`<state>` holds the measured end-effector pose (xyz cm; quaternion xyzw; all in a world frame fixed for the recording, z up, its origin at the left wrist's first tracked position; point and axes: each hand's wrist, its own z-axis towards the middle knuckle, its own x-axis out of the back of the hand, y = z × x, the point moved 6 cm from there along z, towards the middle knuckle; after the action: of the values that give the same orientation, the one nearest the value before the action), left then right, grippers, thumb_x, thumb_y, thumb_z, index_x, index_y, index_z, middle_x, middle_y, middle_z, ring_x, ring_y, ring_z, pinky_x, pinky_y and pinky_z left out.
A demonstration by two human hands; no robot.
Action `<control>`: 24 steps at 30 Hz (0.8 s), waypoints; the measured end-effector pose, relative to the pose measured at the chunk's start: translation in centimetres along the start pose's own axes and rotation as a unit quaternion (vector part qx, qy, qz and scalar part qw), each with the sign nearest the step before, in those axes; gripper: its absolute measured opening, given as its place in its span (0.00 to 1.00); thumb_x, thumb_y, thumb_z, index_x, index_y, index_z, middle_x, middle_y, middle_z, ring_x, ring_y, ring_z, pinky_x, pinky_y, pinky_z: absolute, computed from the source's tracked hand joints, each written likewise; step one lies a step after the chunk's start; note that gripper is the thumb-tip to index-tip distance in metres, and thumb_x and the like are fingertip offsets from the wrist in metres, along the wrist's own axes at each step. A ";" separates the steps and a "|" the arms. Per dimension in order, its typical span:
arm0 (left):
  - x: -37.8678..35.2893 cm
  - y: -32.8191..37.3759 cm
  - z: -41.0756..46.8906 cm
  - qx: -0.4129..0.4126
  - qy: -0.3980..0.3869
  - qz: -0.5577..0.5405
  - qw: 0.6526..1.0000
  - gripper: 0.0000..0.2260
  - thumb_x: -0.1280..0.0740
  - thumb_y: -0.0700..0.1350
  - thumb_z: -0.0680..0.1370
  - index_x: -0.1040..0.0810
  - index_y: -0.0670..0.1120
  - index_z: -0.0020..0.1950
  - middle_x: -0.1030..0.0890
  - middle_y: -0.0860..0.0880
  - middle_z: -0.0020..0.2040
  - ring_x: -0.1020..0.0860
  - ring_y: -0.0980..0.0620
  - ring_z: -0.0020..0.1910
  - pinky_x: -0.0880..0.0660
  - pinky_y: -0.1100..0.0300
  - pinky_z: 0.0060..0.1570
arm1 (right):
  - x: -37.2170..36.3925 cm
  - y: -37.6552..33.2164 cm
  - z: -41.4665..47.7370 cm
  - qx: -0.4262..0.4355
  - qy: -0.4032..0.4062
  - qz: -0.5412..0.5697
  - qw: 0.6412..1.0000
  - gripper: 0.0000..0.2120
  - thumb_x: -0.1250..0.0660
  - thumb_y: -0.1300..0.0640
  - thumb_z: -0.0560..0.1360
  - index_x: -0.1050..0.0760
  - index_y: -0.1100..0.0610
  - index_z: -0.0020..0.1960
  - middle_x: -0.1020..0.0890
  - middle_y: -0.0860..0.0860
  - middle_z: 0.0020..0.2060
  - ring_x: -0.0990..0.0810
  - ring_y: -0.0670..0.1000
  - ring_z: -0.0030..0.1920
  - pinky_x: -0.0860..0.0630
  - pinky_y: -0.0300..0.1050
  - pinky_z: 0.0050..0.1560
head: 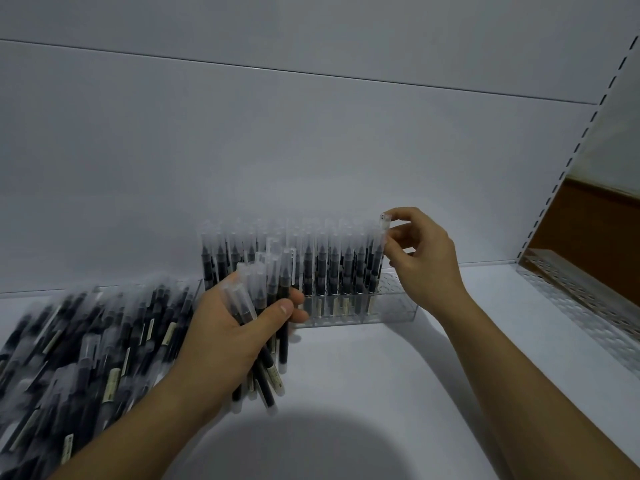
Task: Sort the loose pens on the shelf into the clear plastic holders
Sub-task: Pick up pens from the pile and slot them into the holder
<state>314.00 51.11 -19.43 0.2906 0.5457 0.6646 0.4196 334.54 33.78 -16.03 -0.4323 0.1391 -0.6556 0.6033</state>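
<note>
1. At your far left, the loose pens [86,341] lie in a thick, overlapping heap on the shelf [381,375]. They have dark barrels and frosted caps, and they are blurred.
2. Your left hand [225,334] is just right of that heap, palm turned up. Its fingers [280,310] are curled around a bundle of pens [266,306] and grip it at mid-barrel. The caps point up and away from you, and the lower ends fan out below the hand, above the shelf.
3. Behind the bundle, the clear holder [391,310] stands on the shelf near the back panel [311,150]. The upright pens [322,265] stand in it in close rows, caps up. Holes show in its right end.
4. At the right end of those rows, a single pen [381,233] stands upright. You cannot tell whether it is fully seated in a hole.
5. Your right hand [422,258] pinches the cap of that single pen between thumb and fingers [403,213]. The other fingers are loosely curled.
6. At the far right, a second clear holder [571,292] lies along the shelf edge with its perforated top showing, below the slotted upright [588,123]. It is well apart from both hands.
</note>
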 end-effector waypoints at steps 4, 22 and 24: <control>0.1 -0.2 0.0 0.017 0.010 0.014 1.000 0.08 0.32 0.37 0.78 0.20 0.42 0.57 0.13 0.45 0.44 0.13 0.48 0.44 0.17 0.59 0.41 | -0.3 -0.2 -0.4 -0.009 -0.013 -0.028 0.999 0.07 0.29 0.57 0.79 0.23 0.48 0.55 0.16 0.47 0.38 0.18 0.45 0.41 0.24 0.30 0.41; -0.1 0.3 0.1 -0.018 -0.002 -0.004 1.000 0.03 0.31 0.34 0.77 0.21 0.39 0.51 0.14 0.41 0.45 0.14 0.45 0.43 0.19 0.61 0.40 | -2.7 -7.4 -3.9 0.101 -0.073 0.195 0.973 0.09 0.31 0.62 0.77 0.19 0.57 0.56 0.20 0.53 0.38 0.24 0.49 0.35 0.27 0.46 0.34; -0.2 0.4 0.0 -0.024 -0.002 -0.003 1.000 0.03 0.31 0.34 0.77 0.21 0.39 0.50 0.14 0.42 0.44 0.14 0.45 0.43 0.19 0.62 0.39 | -4.2 -7.4 -4.5 0.086 -0.164 0.220 0.958 0.12 0.31 0.62 0.77 0.18 0.59 0.59 0.19 0.56 0.39 0.23 0.57 0.37 0.25 0.51 0.36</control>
<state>314.00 50.95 -19.02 0.2801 0.5300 0.6756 0.4291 325.84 37.83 -15.11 -0.4397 0.0729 -0.4362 0.7817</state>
